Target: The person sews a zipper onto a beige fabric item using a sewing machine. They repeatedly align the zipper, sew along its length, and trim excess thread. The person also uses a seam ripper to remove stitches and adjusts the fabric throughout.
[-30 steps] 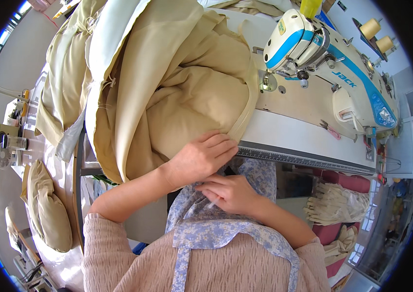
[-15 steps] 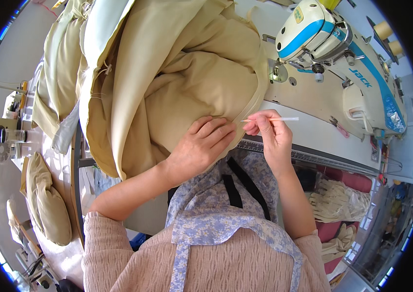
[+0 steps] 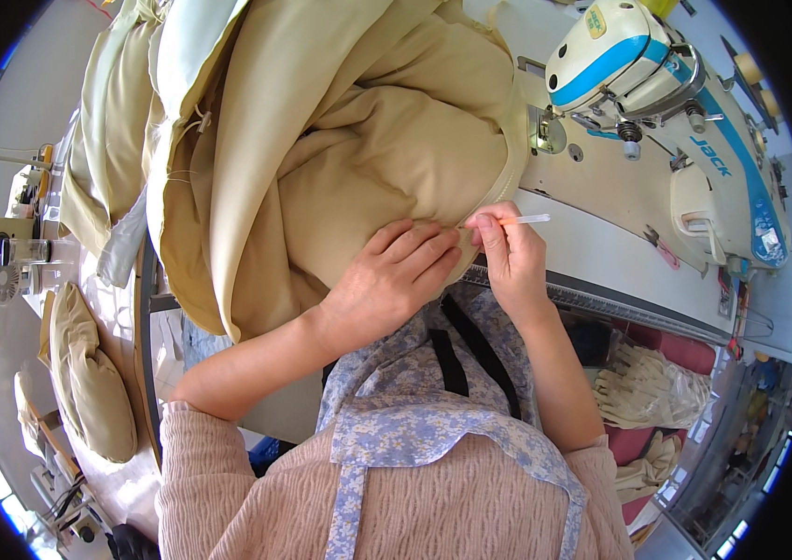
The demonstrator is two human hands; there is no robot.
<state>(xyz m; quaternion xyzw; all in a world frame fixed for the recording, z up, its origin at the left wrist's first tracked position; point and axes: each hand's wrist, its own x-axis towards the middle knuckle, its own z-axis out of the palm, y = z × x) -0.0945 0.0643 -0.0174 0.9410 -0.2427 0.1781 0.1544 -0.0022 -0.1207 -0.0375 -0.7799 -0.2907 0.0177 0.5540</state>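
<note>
The beige padded fabric, with a stitched edge on its right, lies heaped beside the white and blue sewing machine. My left hand lies on the fabric near that edge, fingers stretched and slightly bent, thumb hidden. My right hand is closed in a pinch on a thin white and orange stick tool. Its tip is against the fabric edge just right of my left fingertips.
Pink-handled snips lie on the machine table. At left, more beige fabric, a stuffed beige piece and a small fan are visible. Bagged pale material sits low on the right.
My right hand has come up from below my left hand to the fabric edge, with the stick tool in it. My left hand has shifted slightly left and lies flatter on the fabric.
</note>
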